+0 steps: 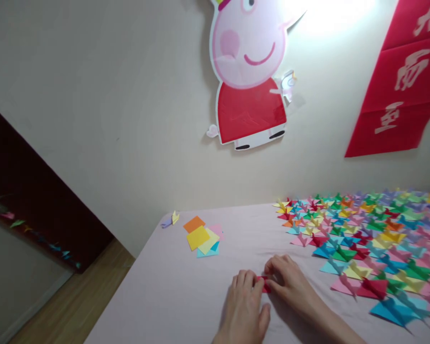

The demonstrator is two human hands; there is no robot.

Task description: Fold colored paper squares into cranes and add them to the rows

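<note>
Red paper sits at the frame's lower centre. The left hand lays its fingers on it, thumb apart; the right hand narrows thumb and forefinger there, grip unclear. Good creasing probably needs steady left fingers and matched edges.

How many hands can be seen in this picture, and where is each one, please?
2. The left hand is at the left side of the small red paper, and the right hand is at its right side. No other hands are visible.
</note>
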